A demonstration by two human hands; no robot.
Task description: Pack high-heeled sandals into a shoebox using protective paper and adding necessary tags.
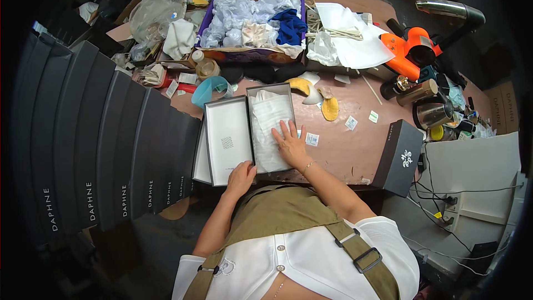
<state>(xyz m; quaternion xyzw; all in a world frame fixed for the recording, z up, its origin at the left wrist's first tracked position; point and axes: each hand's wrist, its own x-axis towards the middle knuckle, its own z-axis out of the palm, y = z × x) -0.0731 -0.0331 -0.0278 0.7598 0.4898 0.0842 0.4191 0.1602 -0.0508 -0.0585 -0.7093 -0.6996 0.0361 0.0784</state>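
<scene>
A dark grey shoebox (292, 108) lies open in front of me, with white tissue paper (265, 114) over its contents. My right hand (291, 145) rests on the tissue near the box's right side, its fingers spread. To the left, and touching the box, lies a shoebox lid (229, 125) with its white inside facing up. My left hand (242, 178) is at the lid's near right corner, fingers curled over the edge beside the box. Under the lid, another white-lined box part (201, 162) sticks out. What lies beneath the tissue is hidden.
Stacked dark shoeboxes (105, 150) rise at the left. A closed shoebox (397, 158) stands at the table's right edge. A purple carton (250, 55) of crumpled plastic and cloths sits at the back. An orange heat gun (408, 53), a metal kettle (433, 112) and hanging cables (438, 211) are at right.
</scene>
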